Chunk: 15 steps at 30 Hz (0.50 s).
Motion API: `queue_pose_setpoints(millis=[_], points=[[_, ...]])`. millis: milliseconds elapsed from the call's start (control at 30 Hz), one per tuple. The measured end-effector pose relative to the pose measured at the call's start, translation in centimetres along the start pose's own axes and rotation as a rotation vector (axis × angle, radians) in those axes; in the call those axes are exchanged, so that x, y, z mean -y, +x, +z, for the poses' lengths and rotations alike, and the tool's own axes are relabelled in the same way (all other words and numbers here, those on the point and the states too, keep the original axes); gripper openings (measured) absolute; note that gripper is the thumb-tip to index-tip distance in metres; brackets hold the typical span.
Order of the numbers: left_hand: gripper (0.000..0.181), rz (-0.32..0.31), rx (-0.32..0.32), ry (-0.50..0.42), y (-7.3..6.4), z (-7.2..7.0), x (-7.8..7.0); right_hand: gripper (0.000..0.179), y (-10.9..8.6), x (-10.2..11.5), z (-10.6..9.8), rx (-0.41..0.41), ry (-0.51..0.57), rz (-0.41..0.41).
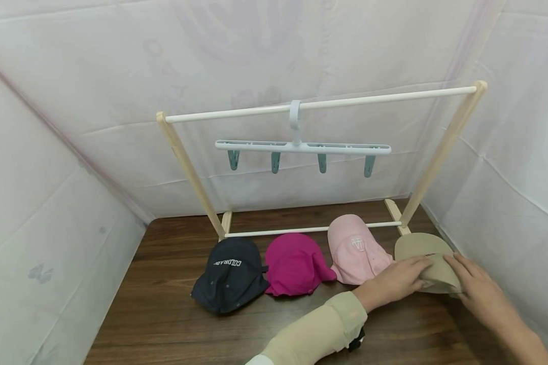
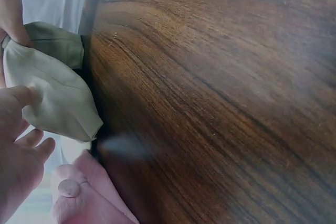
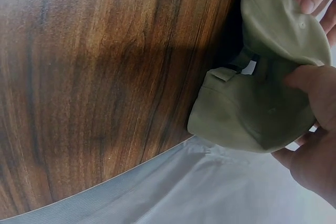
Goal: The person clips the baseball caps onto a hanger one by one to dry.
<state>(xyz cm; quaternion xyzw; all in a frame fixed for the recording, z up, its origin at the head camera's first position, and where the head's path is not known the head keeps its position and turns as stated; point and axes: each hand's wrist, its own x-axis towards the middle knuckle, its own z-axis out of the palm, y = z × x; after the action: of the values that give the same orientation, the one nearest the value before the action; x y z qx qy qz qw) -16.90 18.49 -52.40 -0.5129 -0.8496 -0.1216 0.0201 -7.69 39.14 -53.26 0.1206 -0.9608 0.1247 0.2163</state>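
At the right end of the row is a khaki baseball cap (image 1: 415, 244), its brim toward the rack and dark lettering on its front. My left hand (image 1: 399, 279) holds the left side of its crown, thumb on the fabric in the left wrist view. On the other side my right hand (image 1: 479, 291) grips the crown edge. The right wrist view shows that thumb (image 3: 302, 78) inside the cap's hollow and fingers outside. The back strap (image 3: 223, 73) faces that camera. Just left of the cap lies a pink cap (image 1: 356, 248) with white letters.
Further left lie a magenta cap (image 1: 294, 263) and a navy cap (image 1: 230, 276) on the dark wooden table (image 1: 164, 314). Behind them stands a wooden rack (image 1: 187, 167) with a white rail (image 1: 370, 101). From it hangs a light-blue hanger (image 1: 255, 147) with several green clips (image 1: 321, 163).
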Motion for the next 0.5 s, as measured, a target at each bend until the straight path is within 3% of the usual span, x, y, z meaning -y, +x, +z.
queue_pose_setpoints(millis=[300,500], points=[[0.050,-0.068,0.010,-0.006,1.1,-0.3,-0.3,0.101,0.1,0.1,-0.3,0.026,0.023,0.028],[0.044,-0.063,0.016,0.024,1.3,-0.3,-0.3,0.099,0.1,0.1,-0.2,0.019,0.021,0.026]])
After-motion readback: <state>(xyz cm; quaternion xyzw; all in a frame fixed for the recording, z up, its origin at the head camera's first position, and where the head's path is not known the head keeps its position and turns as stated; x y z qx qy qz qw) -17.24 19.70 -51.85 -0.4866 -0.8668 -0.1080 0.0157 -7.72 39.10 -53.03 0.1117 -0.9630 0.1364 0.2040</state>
